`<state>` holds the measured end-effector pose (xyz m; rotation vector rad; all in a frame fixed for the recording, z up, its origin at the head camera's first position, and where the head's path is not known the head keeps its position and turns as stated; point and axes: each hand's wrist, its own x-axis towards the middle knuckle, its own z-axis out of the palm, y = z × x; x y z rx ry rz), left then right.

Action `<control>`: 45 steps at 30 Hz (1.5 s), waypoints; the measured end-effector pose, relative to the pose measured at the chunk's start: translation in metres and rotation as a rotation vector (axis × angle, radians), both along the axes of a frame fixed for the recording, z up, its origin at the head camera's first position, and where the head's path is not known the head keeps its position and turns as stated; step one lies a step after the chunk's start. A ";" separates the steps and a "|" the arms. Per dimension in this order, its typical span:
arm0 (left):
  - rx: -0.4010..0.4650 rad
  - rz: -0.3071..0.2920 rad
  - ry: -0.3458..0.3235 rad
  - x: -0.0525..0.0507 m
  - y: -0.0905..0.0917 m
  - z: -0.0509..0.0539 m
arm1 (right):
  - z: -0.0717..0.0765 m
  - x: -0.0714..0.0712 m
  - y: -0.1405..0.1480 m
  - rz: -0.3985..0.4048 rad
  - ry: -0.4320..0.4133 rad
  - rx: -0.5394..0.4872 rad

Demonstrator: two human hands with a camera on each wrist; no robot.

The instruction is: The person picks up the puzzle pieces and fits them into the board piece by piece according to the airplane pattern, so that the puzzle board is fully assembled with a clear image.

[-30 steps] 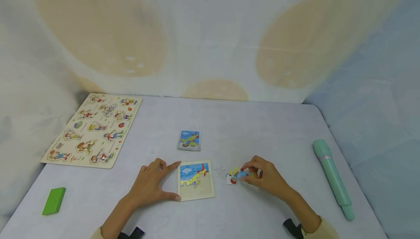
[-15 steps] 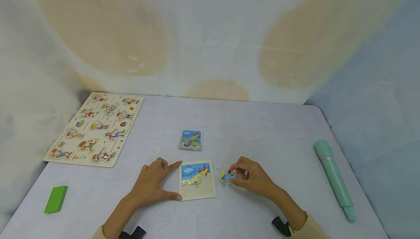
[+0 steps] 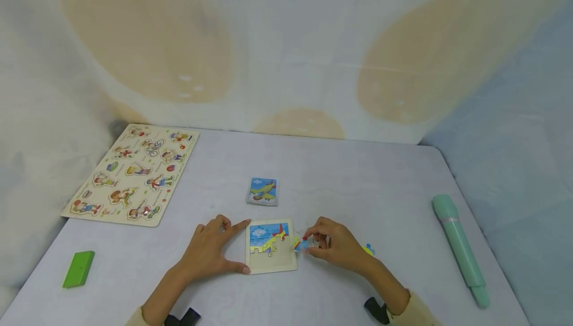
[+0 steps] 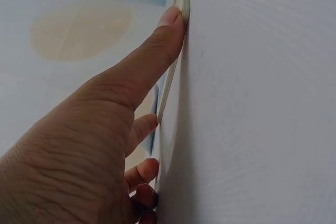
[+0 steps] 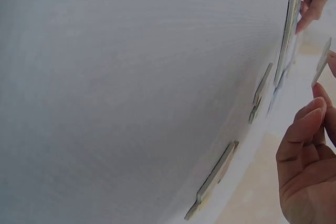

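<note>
— Wooden is the puzzle tray which we see on the white table. How does the left hand lie?
— We see its thumb and index finger spread wide apart, nearly straight, their tips touching the tray's left edge near two corners.
— And the right hand?
— It is lifted above the table, to the right of the tray. Thumb and index finger pinch a puzzle piece close to the tray's right edge; we see the other fingers bent inward.
— Where do we find more pieces?
— Fitted pieces fill the tray's upper part, and a loose piece shows partly behind the right wrist.
</note>
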<state>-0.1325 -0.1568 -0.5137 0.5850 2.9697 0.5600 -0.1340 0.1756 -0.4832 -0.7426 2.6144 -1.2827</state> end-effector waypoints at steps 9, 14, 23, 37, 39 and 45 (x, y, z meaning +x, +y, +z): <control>0.002 -0.004 0.014 -0.001 -0.001 -0.001 | -0.001 -0.006 -0.012 0.013 0.047 0.065; 0.009 -0.008 0.019 0.000 -0.001 -0.002 | -0.004 -0.010 -0.019 0.031 0.080 0.119; 0.017 -0.008 0.012 0.000 -0.001 -0.004 | -0.005 -0.013 -0.032 0.056 0.106 0.217; 0.024 -0.016 0.032 -0.001 -0.001 -0.005 | -0.011 -0.012 -0.042 0.042 0.156 0.349; 0.026 -0.014 0.028 -0.001 -0.002 -0.004 | -0.010 -0.012 -0.043 0.041 0.157 0.351; 0.020 -0.014 0.033 -0.001 -0.002 -0.004 | -0.009 -0.011 -0.044 0.042 0.165 0.343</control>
